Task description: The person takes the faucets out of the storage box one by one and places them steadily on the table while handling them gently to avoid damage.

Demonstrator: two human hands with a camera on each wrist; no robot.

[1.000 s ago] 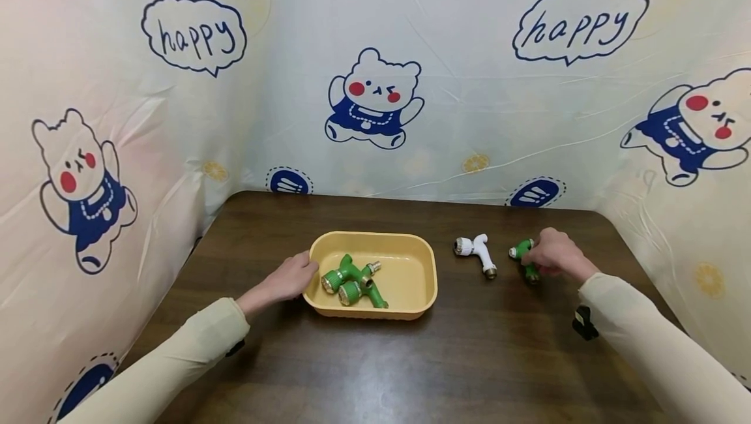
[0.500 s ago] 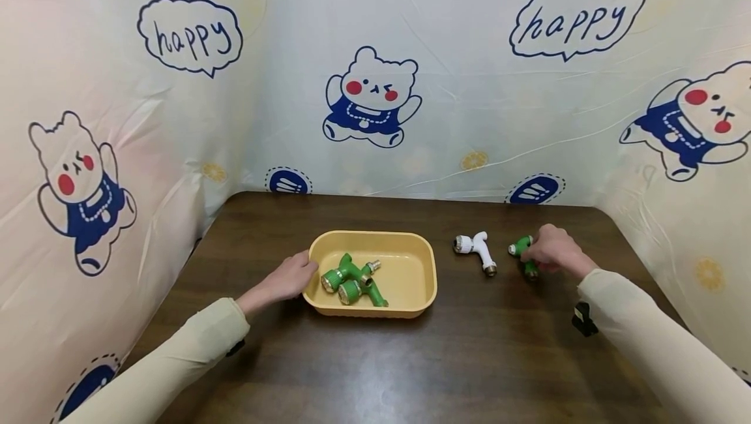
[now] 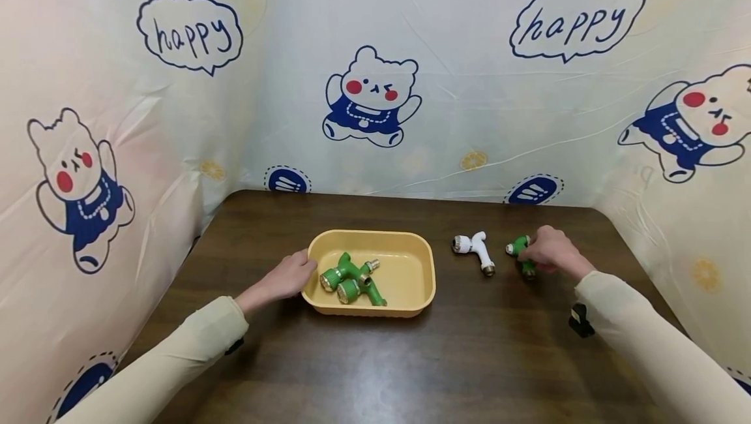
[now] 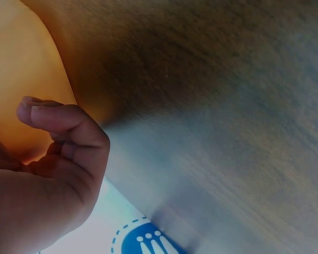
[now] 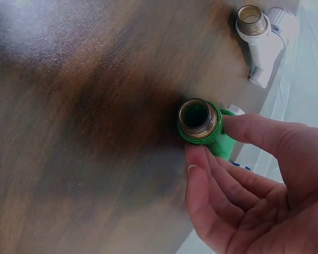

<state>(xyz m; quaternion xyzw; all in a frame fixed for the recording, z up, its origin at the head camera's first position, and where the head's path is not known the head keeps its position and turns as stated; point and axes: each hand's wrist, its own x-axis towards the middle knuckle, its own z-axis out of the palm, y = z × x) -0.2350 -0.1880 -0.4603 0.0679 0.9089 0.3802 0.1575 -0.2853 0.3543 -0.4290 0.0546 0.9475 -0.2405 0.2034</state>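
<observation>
My left hand (image 3: 295, 274) holds the left rim of a yellow plastic basin (image 3: 411, 312), its fingers curled at the basin's side in the left wrist view. Two green faucets (image 3: 350, 272) with brass ends lie crossed in the basin's left half. Over at the right, my right hand (image 3: 553, 250) pinches a green faucet (image 3: 519, 246) between thumb and fingers. That faucet's threaded brass inlet faces the right wrist camera, and part of its body is hidden behind the fingers. A white faucet (image 3: 482, 252) lies on the table between the basin and the right hand.
The dark brown wooden table (image 3: 375, 365) carries everything. Printed cloth (image 3: 375, 13) with bears and lettering hangs behind it and along both sides. A small black device (image 3: 581, 321) shows under the right sleeve.
</observation>
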